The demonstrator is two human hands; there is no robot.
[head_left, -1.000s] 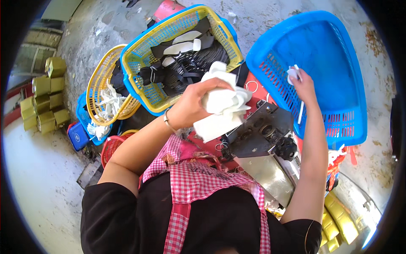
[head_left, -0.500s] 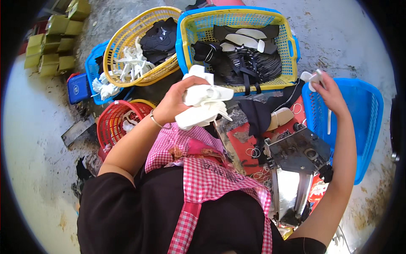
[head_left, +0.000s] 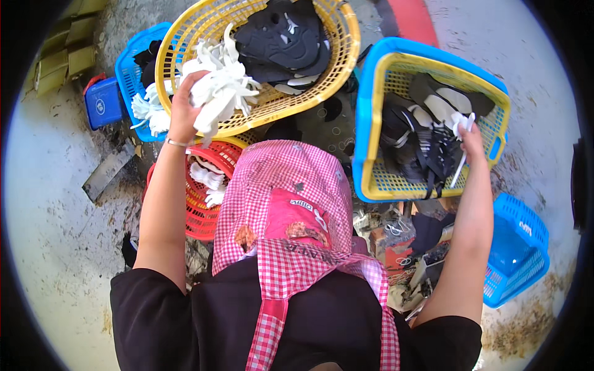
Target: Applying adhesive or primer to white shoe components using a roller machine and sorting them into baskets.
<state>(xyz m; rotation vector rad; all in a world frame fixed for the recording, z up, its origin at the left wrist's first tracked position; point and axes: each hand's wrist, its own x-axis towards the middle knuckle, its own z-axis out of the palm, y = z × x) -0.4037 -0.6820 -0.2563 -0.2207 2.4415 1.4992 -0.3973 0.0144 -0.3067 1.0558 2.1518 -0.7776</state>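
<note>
My left hand is at the near left rim of a yellow oval basket. Its fingers curl around a bunch of white, soft-looking cut pieces, which overlaps the rim and similar pieces in the basket. Black shoe parts fill the basket's other side. My right hand is raised in front of the yellow rectangular basket, closed on a small white piece. A thin white strip hangs below that hand. Black strappy shoe parts lie in the rectangular basket.
A red basket with white pieces stands below the oval one. Blue baskets stand at far left and right. A small blue box and stacked yellowish blocks are at left. A cluttered work spot lies by my right arm.
My view has turned left. My left hand has carried the white bunch from in front of me to the oval basket. My right hand still holds its white piece.
</note>
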